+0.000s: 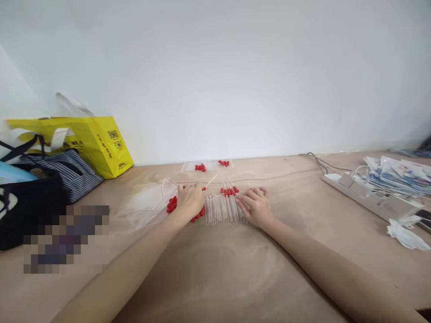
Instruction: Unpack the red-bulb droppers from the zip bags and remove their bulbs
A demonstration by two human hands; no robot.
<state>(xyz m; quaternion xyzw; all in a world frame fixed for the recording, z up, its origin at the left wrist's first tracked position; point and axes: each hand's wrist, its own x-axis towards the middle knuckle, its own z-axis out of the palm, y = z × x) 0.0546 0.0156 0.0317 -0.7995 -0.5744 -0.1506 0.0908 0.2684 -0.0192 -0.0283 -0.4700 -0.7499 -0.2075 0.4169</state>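
Observation:
My left hand (190, 200), its fingers curled down, is over a pile of red rubber bulbs (171, 204). A thin clear tube (212, 180) with a red end slants up beside its fingers; whether they grip it is unclear. My right hand (257, 207) rests at the right end of a row of clear thin tubes (220, 209), fingers apart and touching the nearest tubes. Above that row, several droppers with red bulbs (230, 192) lie side by side, tips pointing away. A speck of red shows behind my right fingers.
Clear zip bags (143, 202) lie left of the bulbs. Against the wall, another bag (212, 167) carries red bulbs. A yellow bag (101, 143), striped pouch (72, 172) and black bag (40, 211) stand left. A power strip (367, 197), printed packets (400, 172) and crumpled tissue (406, 235) are right.

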